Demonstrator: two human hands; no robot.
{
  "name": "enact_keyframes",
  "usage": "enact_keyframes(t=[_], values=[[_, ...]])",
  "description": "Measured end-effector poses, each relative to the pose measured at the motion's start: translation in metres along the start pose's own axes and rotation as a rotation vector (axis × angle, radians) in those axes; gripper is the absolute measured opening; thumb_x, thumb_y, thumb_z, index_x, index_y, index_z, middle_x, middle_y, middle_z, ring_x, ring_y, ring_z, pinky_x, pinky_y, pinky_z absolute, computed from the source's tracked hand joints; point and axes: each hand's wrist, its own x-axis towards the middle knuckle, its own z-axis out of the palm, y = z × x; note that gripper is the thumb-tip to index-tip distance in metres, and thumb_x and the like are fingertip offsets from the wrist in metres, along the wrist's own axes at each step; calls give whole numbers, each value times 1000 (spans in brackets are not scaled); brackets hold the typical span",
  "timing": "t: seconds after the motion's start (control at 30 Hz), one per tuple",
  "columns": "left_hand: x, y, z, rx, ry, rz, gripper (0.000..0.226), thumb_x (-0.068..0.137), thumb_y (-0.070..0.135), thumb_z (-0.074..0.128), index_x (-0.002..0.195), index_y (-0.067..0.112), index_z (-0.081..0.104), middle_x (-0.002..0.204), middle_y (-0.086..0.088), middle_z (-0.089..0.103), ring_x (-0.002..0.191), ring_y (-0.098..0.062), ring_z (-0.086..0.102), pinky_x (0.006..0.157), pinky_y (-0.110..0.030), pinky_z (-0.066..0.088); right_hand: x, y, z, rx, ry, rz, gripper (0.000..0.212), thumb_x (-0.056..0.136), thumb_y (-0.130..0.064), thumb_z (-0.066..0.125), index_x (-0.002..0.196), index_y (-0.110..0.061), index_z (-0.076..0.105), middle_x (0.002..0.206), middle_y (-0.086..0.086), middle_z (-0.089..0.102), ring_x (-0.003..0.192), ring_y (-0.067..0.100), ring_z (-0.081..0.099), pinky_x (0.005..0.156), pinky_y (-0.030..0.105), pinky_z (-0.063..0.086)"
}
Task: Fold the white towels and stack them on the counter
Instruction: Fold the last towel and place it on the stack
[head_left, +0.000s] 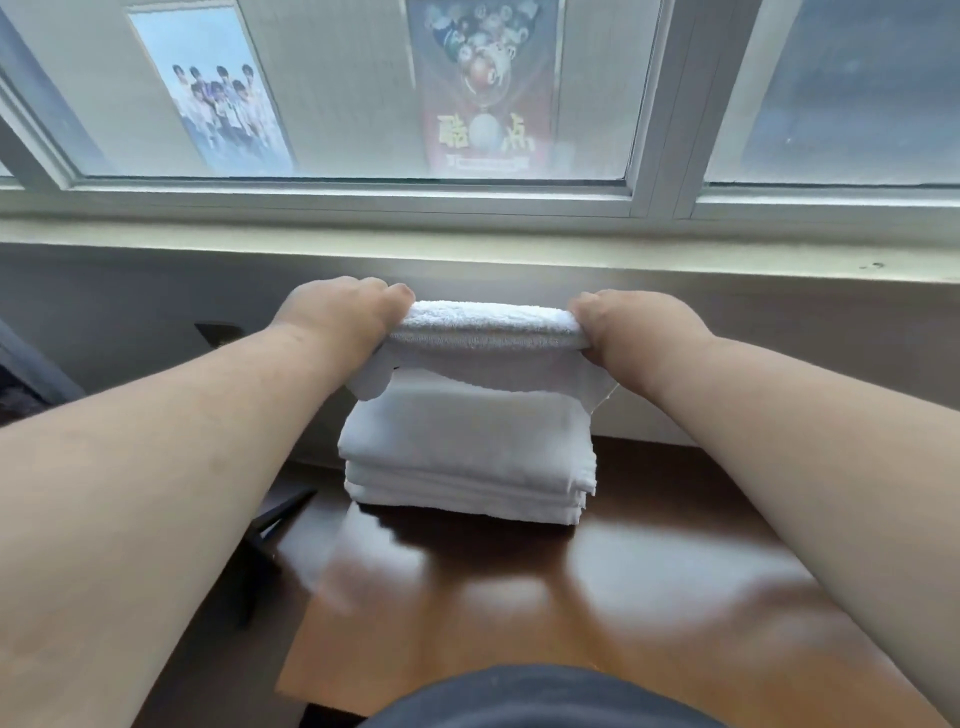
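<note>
Your left hand and right hand each grip end of folded towel, fingers curled round it, above towel stack on counter.

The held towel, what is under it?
Under the towel, gripped by the left hand and right hand, sits a stack of folded towels on the counter. The stack's top is partly covered.

Soft daylight from window ahead; scene evenly bright, no harsh shadows. Broad pale glare patches on glossy brown table, one streaked and smeared at left. Whole frame slightly soft. Wide-angle bend: window frame bows, forearms balloon toward lower corners. Posters behind glass hazy.
</note>
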Motion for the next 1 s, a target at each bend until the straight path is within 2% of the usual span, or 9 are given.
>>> enact_keyframes(t=[0.17,0.43,0.57,0.7,1.0], values=[[25,-13,20,-52,4,68,55,61,35,62,111,36,39,94,10,50,89,-20,54,65,-33,45,16,-4,8,-40,-2,30,18,90,-11,52,105,-20,47,96,0,57,82,29,59,61,36,47],[56,-19,43,17,-90,172,77,68,21,73,127,34,24,113,6,50,103,-22,51,71,-33,38,40,-1,28,-137,11,49,30,84,-2,56,105,-21,44,98,0,56,79,26,51,57,34,39],[66,-24,52,64,-70,223,76,74,10,61,134,31,20,120,4,48,107,-22,49,79,-32,42,47,-3,40,-177,19,26,39,79,2,55,109,-21,45,102,-1,57,85,27,57,60,34,38],[72,-29,60,95,-65,257,86,71,6,66,136,33,16,127,5,46,112,-22,48,89,-34,45,51,-8,49,-195,-2,18,38,83,-2,58,114,-20,45,106,0,58,91,27,59,63,34,35],[44,-19,97,34,-57,266,75,78,10,61,138,34,22,128,5,46,112,-21,50,90,-33,44,36,-28,71,-139,-84,24,34,86,-8,60,115,-20,47,108,0,60,93,27,61,66,34,40]])
